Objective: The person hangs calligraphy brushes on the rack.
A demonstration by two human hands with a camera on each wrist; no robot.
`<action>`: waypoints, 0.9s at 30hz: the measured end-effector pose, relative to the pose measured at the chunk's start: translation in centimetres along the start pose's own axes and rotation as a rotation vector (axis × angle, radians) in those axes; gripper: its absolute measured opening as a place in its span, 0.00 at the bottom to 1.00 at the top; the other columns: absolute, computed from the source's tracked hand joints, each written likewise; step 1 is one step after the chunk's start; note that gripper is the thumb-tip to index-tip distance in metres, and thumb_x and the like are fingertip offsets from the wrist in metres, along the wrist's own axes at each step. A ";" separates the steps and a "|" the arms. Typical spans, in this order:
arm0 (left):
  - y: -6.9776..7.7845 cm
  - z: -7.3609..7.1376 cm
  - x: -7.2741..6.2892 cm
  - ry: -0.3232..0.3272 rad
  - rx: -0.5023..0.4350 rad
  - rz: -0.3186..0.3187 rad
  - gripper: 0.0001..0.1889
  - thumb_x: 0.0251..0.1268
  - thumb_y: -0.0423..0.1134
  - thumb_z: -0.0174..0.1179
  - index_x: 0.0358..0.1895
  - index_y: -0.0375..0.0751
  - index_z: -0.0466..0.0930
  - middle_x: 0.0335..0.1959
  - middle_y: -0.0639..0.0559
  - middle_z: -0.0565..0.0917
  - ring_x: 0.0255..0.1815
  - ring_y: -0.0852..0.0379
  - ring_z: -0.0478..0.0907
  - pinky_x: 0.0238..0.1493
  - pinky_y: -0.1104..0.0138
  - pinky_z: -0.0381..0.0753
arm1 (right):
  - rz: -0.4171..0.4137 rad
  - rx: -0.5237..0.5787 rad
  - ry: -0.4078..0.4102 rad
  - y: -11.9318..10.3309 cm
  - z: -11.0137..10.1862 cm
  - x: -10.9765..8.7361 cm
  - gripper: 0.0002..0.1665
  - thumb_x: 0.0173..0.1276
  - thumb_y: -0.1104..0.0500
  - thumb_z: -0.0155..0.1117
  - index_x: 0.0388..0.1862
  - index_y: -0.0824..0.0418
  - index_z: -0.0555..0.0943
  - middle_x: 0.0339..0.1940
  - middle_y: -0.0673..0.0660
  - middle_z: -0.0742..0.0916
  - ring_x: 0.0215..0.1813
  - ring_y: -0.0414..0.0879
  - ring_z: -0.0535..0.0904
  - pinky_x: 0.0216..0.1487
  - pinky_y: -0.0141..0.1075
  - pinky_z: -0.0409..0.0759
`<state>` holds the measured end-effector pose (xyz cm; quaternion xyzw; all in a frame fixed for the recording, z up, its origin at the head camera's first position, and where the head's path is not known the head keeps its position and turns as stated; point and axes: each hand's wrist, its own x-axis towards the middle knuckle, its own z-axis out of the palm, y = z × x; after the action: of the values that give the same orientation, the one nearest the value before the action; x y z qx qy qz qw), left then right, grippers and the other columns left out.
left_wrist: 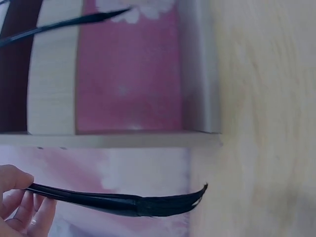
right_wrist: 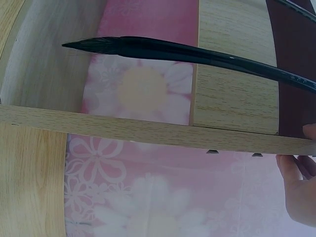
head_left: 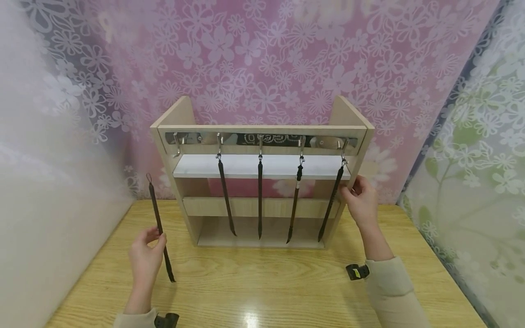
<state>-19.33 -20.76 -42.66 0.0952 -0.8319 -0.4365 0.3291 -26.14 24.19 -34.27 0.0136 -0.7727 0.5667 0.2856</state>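
My left hand (head_left: 145,255) pinches a dark calligraphy brush (head_left: 156,207) around the middle of its handle, left of a wooden rack (head_left: 262,207). The brush tilts, hanging loop at the top and bristles down near the tabletop. In the left wrist view its curved black bristle tip (left_wrist: 170,205) shows beside the rack's side panel. On the other side, my right hand (head_left: 362,205) grips the rack's right side panel (right_wrist: 148,129) between thumb and fingers. Several similar brushes (head_left: 260,196) hang bristles down from metal hooks. The leftmost hook (head_left: 177,143) is nearest the held brush.
A shiny metal strip (head_left: 221,138) across the rack's top carries the hooks. Below it are a white shelf (head_left: 262,166) and a wooden crossbar (head_left: 246,207). The rack stands on a wood-grain table (head_left: 254,282), with a pink floral backdrop (head_left: 262,59) behind.
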 end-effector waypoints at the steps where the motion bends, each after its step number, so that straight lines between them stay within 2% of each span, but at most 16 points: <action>1: 0.3 0.0 0.0 0.017 -0.006 0.015 0.11 0.52 0.25 0.58 0.40 0.27 0.75 0.32 0.38 0.80 0.33 0.58 0.75 0.22 0.87 0.67 | -0.003 -0.005 0.001 0.0 0.0 0.0 0.19 0.57 0.71 0.55 0.49 0.76 0.71 0.46 0.70 0.78 0.52 0.53 0.74 0.48 0.28 0.73; 4: 1.3 0.2 -0.1 0.063 -0.038 0.068 0.10 0.49 0.23 0.59 0.38 0.27 0.76 0.31 0.39 0.80 0.30 0.73 0.71 0.23 0.88 0.68 | -0.010 -0.015 0.005 0.1 0.0 0.0 0.19 0.57 0.71 0.55 0.49 0.76 0.71 0.46 0.70 0.78 0.51 0.53 0.74 0.47 0.28 0.73; 7: 2.0 0.2 -0.2 0.082 -0.077 0.104 0.10 0.48 0.22 0.58 0.37 0.26 0.77 0.30 0.39 0.80 0.29 0.80 0.68 0.25 0.88 0.68 | -0.014 -0.016 0.008 0.2 0.0 0.0 0.19 0.56 0.71 0.55 0.48 0.76 0.71 0.46 0.69 0.78 0.51 0.53 0.74 0.47 0.27 0.73; 20: 4.9 0.6 -0.4 0.109 -0.187 0.254 0.10 0.45 0.17 0.59 0.35 0.23 0.77 0.30 0.39 0.78 0.32 0.72 0.71 0.28 0.85 0.72 | 0.004 0.005 0.013 0.1 0.0 0.0 0.20 0.56 0.71 0.55 0.49 0.76 0.71 0.46 0.69 0.78 0.52 0.53 0.73 0.46 0.26 0.73; 27: 6.1 0.9 -0.5 0.112 -0.205 0.305 0.11 0.43 0.16 0.59 0.34 0.24 0.78 0.28 0.41 0.78 0.31 0.54 0.76 0.27 0.83 0.74 | 0.001 0.004 0.012 0.2 0.1 0.1 0.19 0.56 0.71 0.55 0.48 0.76 0.71 0.46 0.70 0.77 0.51 0.54 0.73 0.47 0.26 0.73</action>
<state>-18.74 -16.30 -38.39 -0.0418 -0.7681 -0.4581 0.4454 -26.32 24.24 -34.43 0.0103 -0.7698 0.5686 0.2898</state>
